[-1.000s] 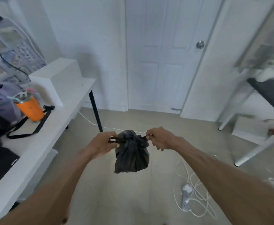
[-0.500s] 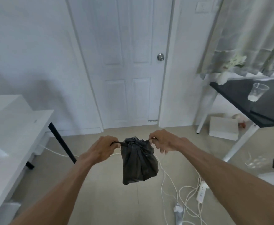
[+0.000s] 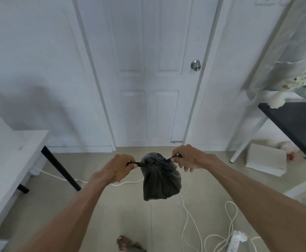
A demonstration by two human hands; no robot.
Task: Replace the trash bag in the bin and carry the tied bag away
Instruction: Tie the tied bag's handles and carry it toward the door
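I have a small black plastic trash bag (image 3: 159,179) hanging in mid-air between my hands, above the beige floor (image 3: 112,215) and in front of the closed white panelled door (image 3: 148,70). My left hand (image 3: 118,167) has its fingers curled tight on one black tie end, and my right hand (image 3: 186,158) pinches the other end between thumb and forefinger, its remaining fingers loosely curled below; the two ends are stretched apart over the gathered neck. I judge this to be the knot-tightening step, with the bin out of view. Next I would need one hand free for the round metal doorknob (image 3: 195,65), so the bag must pass to a single grip, and I should step clear of the white cables (image 3: 194,224) on the floor.
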